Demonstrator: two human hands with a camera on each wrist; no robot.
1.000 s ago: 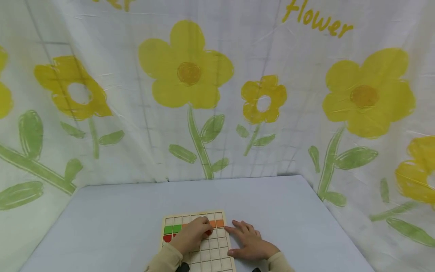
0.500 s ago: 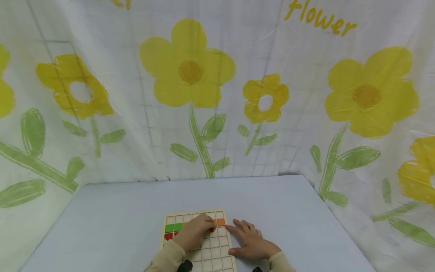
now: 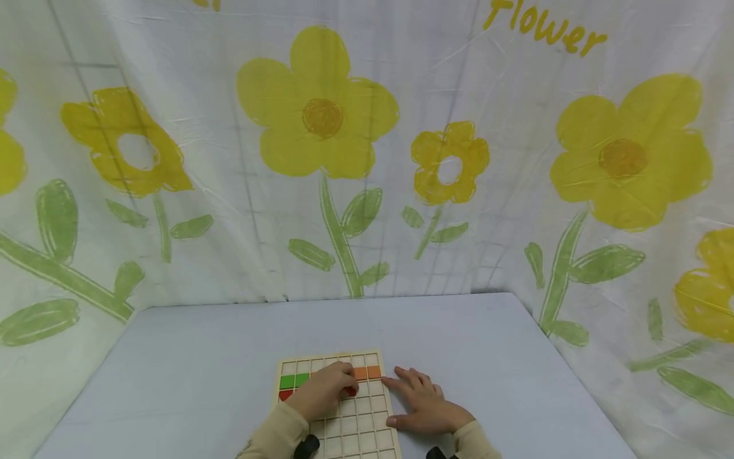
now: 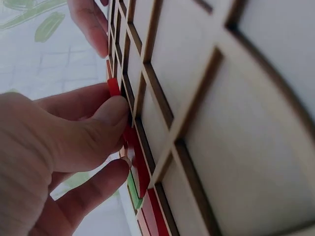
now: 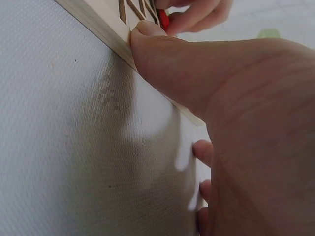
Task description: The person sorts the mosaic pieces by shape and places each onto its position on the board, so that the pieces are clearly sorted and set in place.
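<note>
A pale wooden grid board (image 3: pixel 367 424) lies on the table. My left hand (image 3: pixel 323 390) is over its upper part, pinching a small red piece (image 4: pixel 114 87) between thumb and forefinger at the third row of cells. More red pieces (image 4: pixel 154 214) sit in cells behind that hand, partly hidden by it. In the row above, green tiles (image 3: pixel 294 381) fill the left cells and orange tiles (image 3: pixel 367 372) show at the right. My right hand (image 3: pixel 423 405) rests with fingers spread at the board's right side; its thumb (image 5: pixel 147 44) touches the board's edge.
A white table (image 3: pixel 189 370) spreads around the board. Behind its far edge hangs a pale curtain (image 3: pixel 367 268) printed with yellow flowers. A dark wrist strap (image 3: pixel 306 446) shows below the left sleeve.
The left hand shifts only slightly, still over the same part of the board with the red piece. The right hand keeps its place. The whole head view drifts a little.
</note>
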